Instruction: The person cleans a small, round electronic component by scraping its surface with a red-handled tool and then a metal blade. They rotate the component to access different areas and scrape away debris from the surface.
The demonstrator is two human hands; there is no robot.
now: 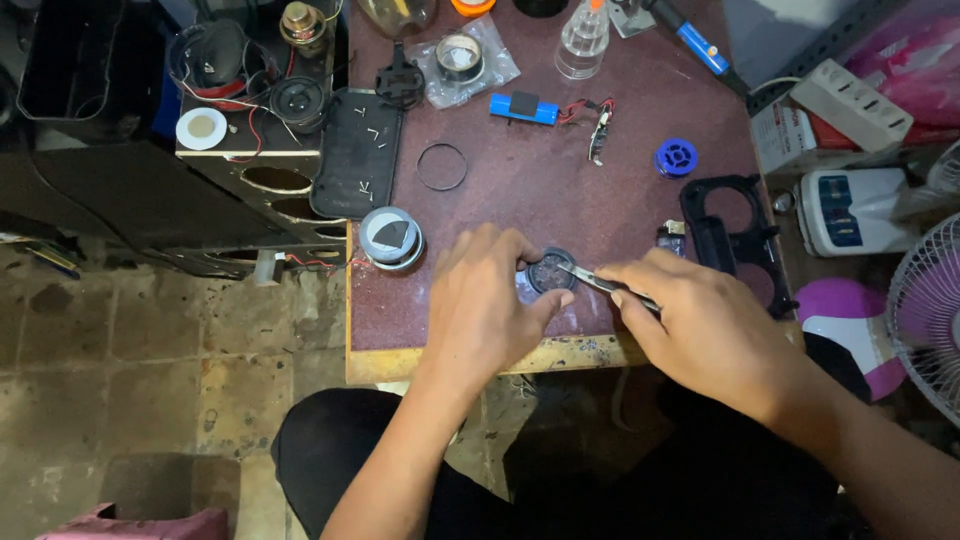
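Your left hand [485, 305] pinches the small round dark part [550, 271] between thumb and fingertips, pinning it to the workbench [520, 190] so it cannot turn. Your right hand [700, 325] closes narrowly on metal tweezers [598, 281], whose tips rest on the part's top. Just beyond your left knuckles sits a grey tape roll [391, 237]; a black plastic frame [730, 235] crowds your right fingers.

Clear plastic bag [463, 62] (top centre), white-red box [782, 135] at right edge
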